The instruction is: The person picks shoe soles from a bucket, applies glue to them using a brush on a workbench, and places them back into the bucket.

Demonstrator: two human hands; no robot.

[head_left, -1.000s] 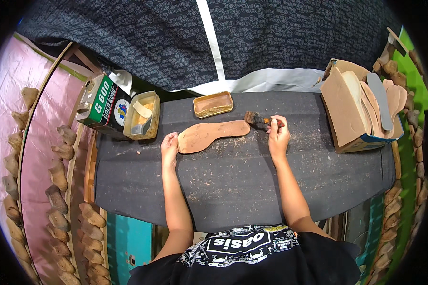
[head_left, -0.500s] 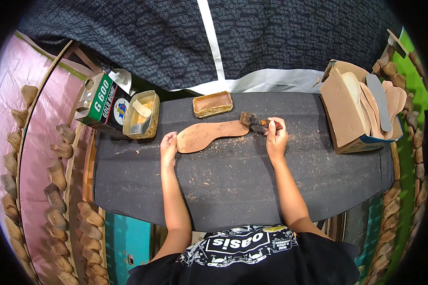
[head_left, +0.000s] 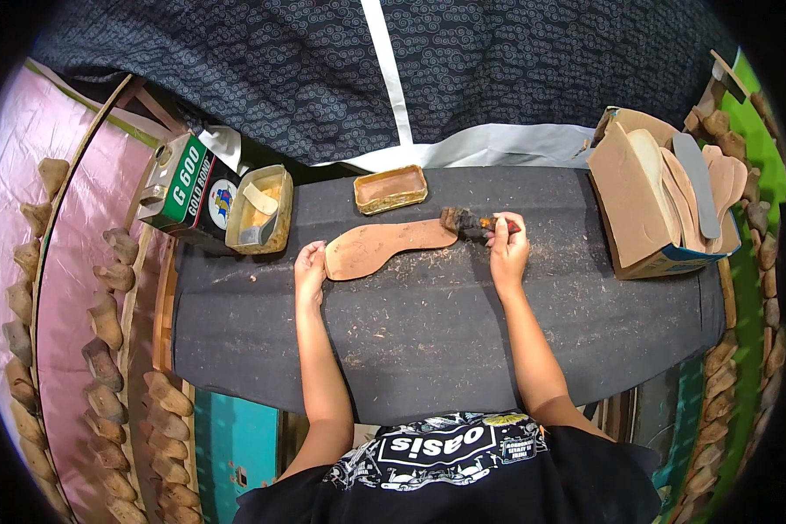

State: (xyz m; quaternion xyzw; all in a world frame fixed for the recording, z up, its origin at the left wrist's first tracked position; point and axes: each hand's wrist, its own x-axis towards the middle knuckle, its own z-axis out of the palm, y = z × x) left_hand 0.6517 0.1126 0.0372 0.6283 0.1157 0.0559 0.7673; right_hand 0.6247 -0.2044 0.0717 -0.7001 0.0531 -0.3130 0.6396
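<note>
One broad worktop (head_left: pixel 445 349), covered in dark grey cloth and strewn with pale shavings (head_left: pixel 428 260), spans the middle of the view. At its right end stands an open brown cardboard box (head_left: pixel 629 214) filled with upright foot-shaped sheets (head_left: pixel 697 188), tan and grey. A boxy green, black and white can (head_left: pixel 183 188) stands at the left edge. Near the worktop's centre is a flat tan sole-shaped piece (head_left: pixel 367 249); the left hand (head_left: pixel 308 271) has its grip closed on the broader left end. Just beside the can sits a yellowish plastic tub (head_left: pixel 281 229), and beyond the piece a shallow yellowish rectangular dish (head_left: pixel 393 206). The right hand (head_left: pixel 508 246) keeps a narrow grip around the handle of a dark-bristled brush (head_left: pixel 472 220), its bristles at the piece's narrower right end
</note>
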